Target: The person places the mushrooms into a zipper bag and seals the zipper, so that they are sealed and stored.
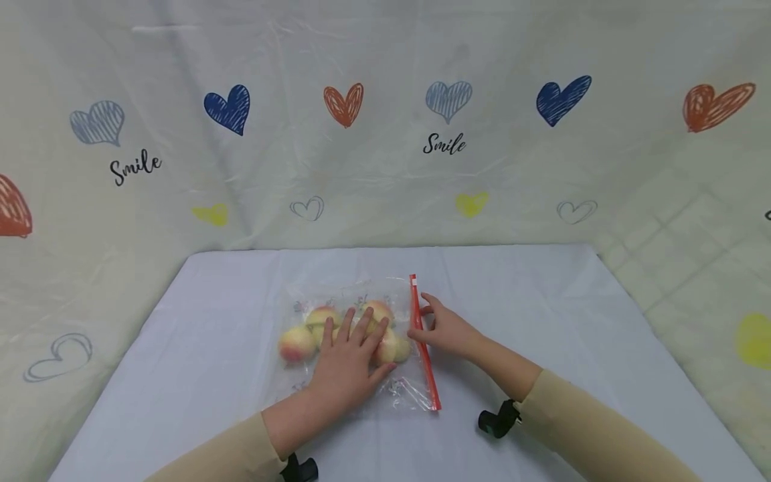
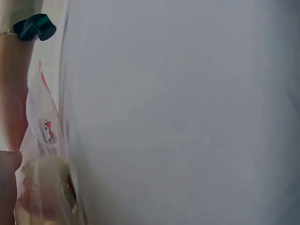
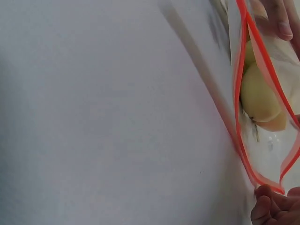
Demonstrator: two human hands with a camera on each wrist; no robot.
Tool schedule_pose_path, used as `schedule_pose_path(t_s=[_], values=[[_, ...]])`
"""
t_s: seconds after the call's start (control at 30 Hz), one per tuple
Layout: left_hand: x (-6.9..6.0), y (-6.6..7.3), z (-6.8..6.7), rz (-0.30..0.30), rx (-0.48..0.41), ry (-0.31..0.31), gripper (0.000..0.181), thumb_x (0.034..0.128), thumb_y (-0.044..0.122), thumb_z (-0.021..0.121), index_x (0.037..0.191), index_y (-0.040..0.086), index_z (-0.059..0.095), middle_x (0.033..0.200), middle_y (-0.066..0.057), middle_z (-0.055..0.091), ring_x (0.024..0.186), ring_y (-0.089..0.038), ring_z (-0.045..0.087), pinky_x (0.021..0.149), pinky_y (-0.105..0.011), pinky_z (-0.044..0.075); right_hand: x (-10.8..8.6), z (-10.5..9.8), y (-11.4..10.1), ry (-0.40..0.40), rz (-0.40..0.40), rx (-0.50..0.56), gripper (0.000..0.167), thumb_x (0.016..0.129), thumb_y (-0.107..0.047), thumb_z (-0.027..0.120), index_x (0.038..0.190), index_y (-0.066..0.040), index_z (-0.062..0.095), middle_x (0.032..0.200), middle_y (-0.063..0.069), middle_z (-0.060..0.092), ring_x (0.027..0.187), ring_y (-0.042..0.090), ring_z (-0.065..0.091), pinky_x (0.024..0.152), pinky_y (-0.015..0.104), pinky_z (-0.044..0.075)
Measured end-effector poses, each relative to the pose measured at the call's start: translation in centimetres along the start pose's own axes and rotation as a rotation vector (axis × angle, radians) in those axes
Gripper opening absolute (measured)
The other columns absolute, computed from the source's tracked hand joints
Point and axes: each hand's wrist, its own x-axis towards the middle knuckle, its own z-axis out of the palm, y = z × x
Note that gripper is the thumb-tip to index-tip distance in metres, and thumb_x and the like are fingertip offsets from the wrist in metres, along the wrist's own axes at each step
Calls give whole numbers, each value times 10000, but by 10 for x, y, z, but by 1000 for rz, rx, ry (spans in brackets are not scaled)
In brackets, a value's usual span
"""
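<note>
A clear zip bag lies flat on the table with several yellow and red peaches inside. My left hand rests on top of the bag over the peaches, fingers spread. On the right, my right hand pinches the bag's red zip edge between thumb and fingers. In the right wrist view, the two red strips stand apart around the bag's mouth, and a pale peach shows through it. Curled fingers hold the lower end there.
A white cloth covers the table, whose back edge meets a pale curtain printed with hearts and words. Small black devices sit on both wrists.
</note>
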Motion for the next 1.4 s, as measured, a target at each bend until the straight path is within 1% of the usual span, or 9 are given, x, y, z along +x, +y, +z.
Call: schedule_pose_path(t_s=[0.27, 0.4, 0.57, 0.73, 0.83, 0.93, 1.13, 1.23, 1.4], values=[[1, -2, 1, 17, 4, 11, 743, 941, 676, 448, 1572, 316, 291, 1617, -27, 288, 1492, -350, 184, 1145, -648, 114, 6, -1, -2, -13, 35, 73, 876, 850, -209, 761, 1548, -40, 258, 1225, 135, 597, 937, 222, 588, 804, 349, 565], [0, -2, 2, 25, 3, 4, 755, 941, 677, 447, 1578, 310, 272, 1627, -25, 261, 1496, -346, 172, 1149, -644, 100, 11, -1, -2, -25, 72, 127, 876, 859, -225, 759, 1544, -9, 257, 1181, 137, 600, 942, 221, 594, 806, 353, 566], [-4, -3, 3, 29, -8, 8, 755, 939, 674, 461, 1575, 308, 283, 1631, -25, 251, 1497, -345, 168, 1154, -638, 86, 18, -5, -4, -27, 135, 202, 801, 899, -264, 712, 1528, 7, 296, 1125, 125, 623, 872, 209, 586, 747, 321, 540], [-6, -4, 3, 42, -40, 20, 747, 943, 666, 464, 1574, 310, 284, 1633, -21, 244, 1498, -347, 162, 1156, -634, 75, 23, -10, -3, -96, 154, 298, 726, 900, -225, 693, 1503, 2, 358, 1005, 95, 621, 828, 202, 550, 726, 301, 487], [-7, -4, 3, 51, -56, 33, 738, 946, 660, 463, 1572, 307, 294, 1630, -18, 254, 1494, -354, 173, 1152, -636, 87, 24, -9, -1, -130, 133, 350, 704, 901, -179, 671, 1510, -21, 354, 967, 88, 597, 809, 197, 528, 713, 294, 460], [-7, -4, 2, 53, -62, 46, 728, 945, 659, 469, 1565, 311, 312, 1625, -10, 267, 1490, -360, 185, 1148, -642, 102, 24, -8, 1, -125, 79, 379, 694, 907, -121, 646, 1522, -50, 332, 973, 99, 573, 782, 197, 517, 693, 288, 458], [-1, -5, 1, 47, -51, 31, 703, 945, 648, 477, 1558, 343, 319, 1631, 20, 251, 1500, -333, 160, 1153, -640, 80, 24, -4, 2, -90, -41, 359, 671, 926, -70, 599, 1535, -107, 319, 958, 109, 566, 752, 189, 530, 682, 268, 497], [1, -6, 0, 53, -46, 29, 696, 947, 639, 482, 1559, 355, 310, 1631, 17, 252, 1501, -329, 160, 1154, -638, 88, 22, -3, 0, -87, -77, 376, 693, 931, -66, 586, 1551, -145, 288, 952, 113, 567, 753, 202, 537, 694, 280, 513], [2, -6, -1, 57, -43, 10, 699, 951, 638, 472, 1567, 373, 275, 1637, 12, 234, 1501, -330, 161, 1154, -637, 99, 19, -4, -2, -88, -150, 343, 740, 927, -79, 597, 1571, -196, 252, 945, 101, 563, 795, 213, 532, 727, 301, 513]])
